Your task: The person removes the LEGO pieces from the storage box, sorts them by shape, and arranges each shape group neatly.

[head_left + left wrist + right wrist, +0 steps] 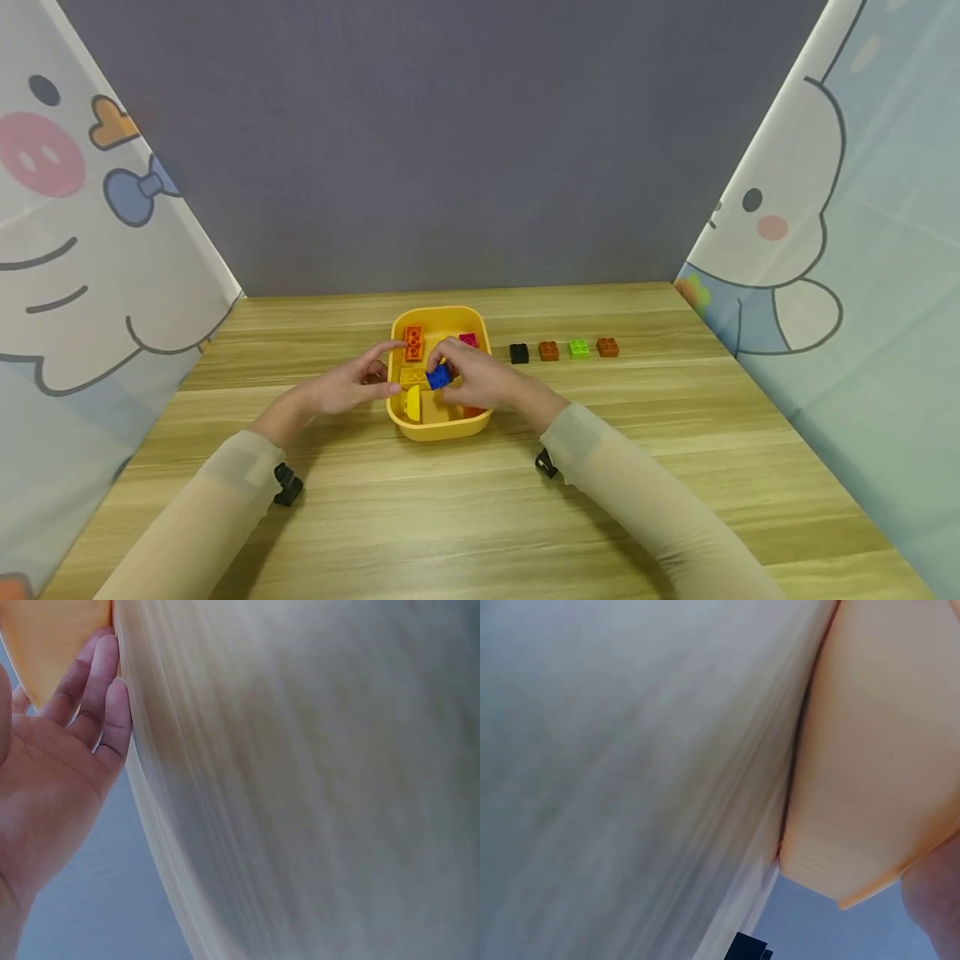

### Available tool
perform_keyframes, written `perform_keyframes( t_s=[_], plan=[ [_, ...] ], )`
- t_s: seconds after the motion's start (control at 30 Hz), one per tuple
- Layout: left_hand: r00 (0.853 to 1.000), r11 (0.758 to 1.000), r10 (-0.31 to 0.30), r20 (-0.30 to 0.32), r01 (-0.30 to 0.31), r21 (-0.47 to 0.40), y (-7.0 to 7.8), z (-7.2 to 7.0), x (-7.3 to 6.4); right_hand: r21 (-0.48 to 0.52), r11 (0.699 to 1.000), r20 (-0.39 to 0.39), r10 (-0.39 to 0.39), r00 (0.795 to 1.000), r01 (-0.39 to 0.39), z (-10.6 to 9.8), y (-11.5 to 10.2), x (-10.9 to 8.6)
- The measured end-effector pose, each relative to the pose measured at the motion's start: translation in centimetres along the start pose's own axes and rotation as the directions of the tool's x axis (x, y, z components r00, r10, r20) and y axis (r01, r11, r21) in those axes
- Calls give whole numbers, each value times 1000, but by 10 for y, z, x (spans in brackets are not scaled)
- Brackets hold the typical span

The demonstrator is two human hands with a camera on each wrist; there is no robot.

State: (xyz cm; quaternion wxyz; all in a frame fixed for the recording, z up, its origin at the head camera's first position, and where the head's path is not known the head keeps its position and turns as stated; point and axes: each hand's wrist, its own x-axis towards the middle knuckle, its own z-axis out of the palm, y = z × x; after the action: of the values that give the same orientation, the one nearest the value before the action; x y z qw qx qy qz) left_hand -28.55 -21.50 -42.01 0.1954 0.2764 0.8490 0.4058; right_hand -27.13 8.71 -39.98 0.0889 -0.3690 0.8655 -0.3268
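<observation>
A blue toy brick [438,377] is pinched between the thumb and fingers of my right hand [487,379], over the yellow bin [442,432]. At the bin's left side is my left hand [341,387], its thumb and index finger reaching to the rim and holding nothing. In the left wrist view that hand [60,765] has loosely bent fingers beside the bin wall [64,637]. Inside the bin lie an orange brick [413,342], a yellow brick [410,377], a rounded yellow piece [413,403] and a pink brick [468,339]. My right hand hides part of the contents.
Right of the bin, a row on the wooden table [420,533] holds a black brick [519,353], a brown brick [549,351], a lime green brick [578,348] and another brown brick [607,347]. A grey panel [450,150] stands behind; printed cloths flank both sides.
</observation>
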Motion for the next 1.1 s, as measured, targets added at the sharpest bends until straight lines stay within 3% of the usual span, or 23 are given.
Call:
perform_keyframes(
  t_s=[0.17,0.27,0.5,0.77,1.1],
  plan=[
    [1000,1000,-9,0,9,10,1,0,-1,-1,995,-30,-103,994,103,-4,2,0],
    [1000,1000,-9,0,9,11,2,0,0,1,994,-49,-114,992,114,-9,4,-1],
    [1000,1000,-16,-5,16,24,3,1,2,24,998,-123,-56,991,59,-43,17,-21],
    [999,999,-28,-14,29,34,4,-1,0,-36,999,-260,29,965,-39,-87,55,-57],
    [1000,999,-22,-8,23,30,2,0,-1,-73,986,-310,120,943,-149,-123,94,-101]
  ],
)
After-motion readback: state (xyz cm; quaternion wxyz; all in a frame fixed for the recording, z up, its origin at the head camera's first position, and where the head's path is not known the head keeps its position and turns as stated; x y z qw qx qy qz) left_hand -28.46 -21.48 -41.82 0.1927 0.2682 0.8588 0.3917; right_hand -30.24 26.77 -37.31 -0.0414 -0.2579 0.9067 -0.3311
